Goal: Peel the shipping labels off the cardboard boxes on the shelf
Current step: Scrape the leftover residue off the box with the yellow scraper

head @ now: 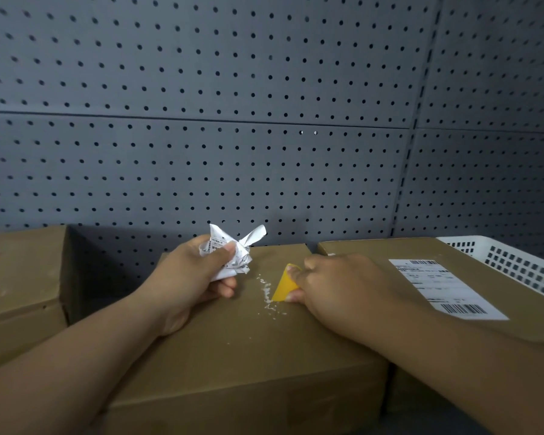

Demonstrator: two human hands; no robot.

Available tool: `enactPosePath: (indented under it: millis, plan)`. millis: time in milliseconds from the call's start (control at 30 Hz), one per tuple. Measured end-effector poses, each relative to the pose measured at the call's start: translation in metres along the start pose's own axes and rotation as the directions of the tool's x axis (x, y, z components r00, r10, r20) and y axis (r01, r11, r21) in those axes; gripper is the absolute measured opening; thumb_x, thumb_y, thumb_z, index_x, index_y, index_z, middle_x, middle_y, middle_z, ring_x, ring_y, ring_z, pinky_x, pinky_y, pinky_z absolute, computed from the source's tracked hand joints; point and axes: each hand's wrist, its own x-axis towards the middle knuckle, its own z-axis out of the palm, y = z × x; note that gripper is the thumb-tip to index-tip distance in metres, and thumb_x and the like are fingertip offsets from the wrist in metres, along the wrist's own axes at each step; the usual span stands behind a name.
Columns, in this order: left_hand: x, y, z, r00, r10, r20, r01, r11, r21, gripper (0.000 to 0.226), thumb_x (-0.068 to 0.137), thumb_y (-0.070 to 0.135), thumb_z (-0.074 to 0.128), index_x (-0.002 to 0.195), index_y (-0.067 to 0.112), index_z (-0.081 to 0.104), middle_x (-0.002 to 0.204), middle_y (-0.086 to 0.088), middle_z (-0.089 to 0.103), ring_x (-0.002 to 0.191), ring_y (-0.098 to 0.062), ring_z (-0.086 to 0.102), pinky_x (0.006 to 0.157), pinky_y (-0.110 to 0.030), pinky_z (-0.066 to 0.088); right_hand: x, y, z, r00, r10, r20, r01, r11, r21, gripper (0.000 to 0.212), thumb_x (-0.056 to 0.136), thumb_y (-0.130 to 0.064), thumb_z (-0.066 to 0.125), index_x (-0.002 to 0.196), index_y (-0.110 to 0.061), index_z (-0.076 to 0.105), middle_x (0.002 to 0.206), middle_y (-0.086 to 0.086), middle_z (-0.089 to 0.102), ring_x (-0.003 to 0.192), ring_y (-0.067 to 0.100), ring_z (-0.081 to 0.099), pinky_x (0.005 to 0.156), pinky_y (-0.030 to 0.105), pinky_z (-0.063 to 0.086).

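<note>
A brown cardboard box (248, 350) lies in the middle of the shelf, its top bare except for small white paper scraps (269, 296). My left hand (189, 284) rests on its left part, shut on a crumpled white label (233, 249). My right hand (346, 290) holds a small yellow scraper (285, 284), its edge pressed on the box top beside the scraps. To the right lies a second box (374, 249) with a white shipping label (446, 287) stuck flat on its top.
A third cardboard box (22, 277) stands at the left, apart from the middle one by a dark gap. A white plastic basket (515, 262) sits at the far right. A grey pegboard wall (264, 120) closes the back of the shelf.
</note>
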Motion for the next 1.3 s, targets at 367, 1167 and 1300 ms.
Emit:
enactPosePath:
  millis: [367, 1167, 1300]
  plan:
    - [0.001, -0.002, 0.000, 1.000, 0.001, -0.003, -0.002, 1.000, -0.007, 0.019, 0.096, 0.027, 0.052, 0.091, 0.012, 0.061, 0.059, -0.006, 0.059, 0.050, -0.015, 0.055, 0.062, -0.029, 0.049, 0.002, -0.007, -0.005, 0.999, -0.034, 0.009, 0.034, 0.999, 0.024, 0.047, 0.101, -0.041, 0.027, 0.140, -0.016, 0.037, 0.119, 0.005, 0.050, 0.104, 0.029, 0.055, 0.073, 0.035, 0.039]
    - [0.001, -0.001, 0.000, 1.000, 0.003, 0.002, -0.003, 1.000, -0.009, 0.019, 0.096, 0.028, 0.052, 0.091, 0.011, 0.061, 0.059, -0.006, 0.059, 0.050, -0.015, 0.055, 0.061, -0.029, 0.049, 0.004, -0.004, -0.001, 0.999, -0.036, -0.023, 0.036, 0.999, 0.027, 0.047, 0.100, -0.044, 0.029, 0.137, -0.017, 0.041, 0.117, 0.003, 0.052, 0.101, 0.028, 0.057, 0.067, 0.032, 0.034]
    - [0.002, -0.001, -0.001, 1.000, 0.004, 0.000, -0.004, 1.000, -0.005, 0.020, 0.096, 0.028, 0.052, 0.093, 0.010, 0.061, 0.059, -0.006, 0.060, 0.050, -0.015, 0.055, 0.061, -0.028, 0.049, 0.007, -0.003, -0.001, 0.999, -0.019, -0.039, 0.019, 1.000, 0.009, 0.047, 0.100, -0.045, 0.029, 0.136, -0.019, 0.042, 0.116, 0.003, 0.053, 0.098, 0.027, 0.058, 0.066, 0.032, 0.036]
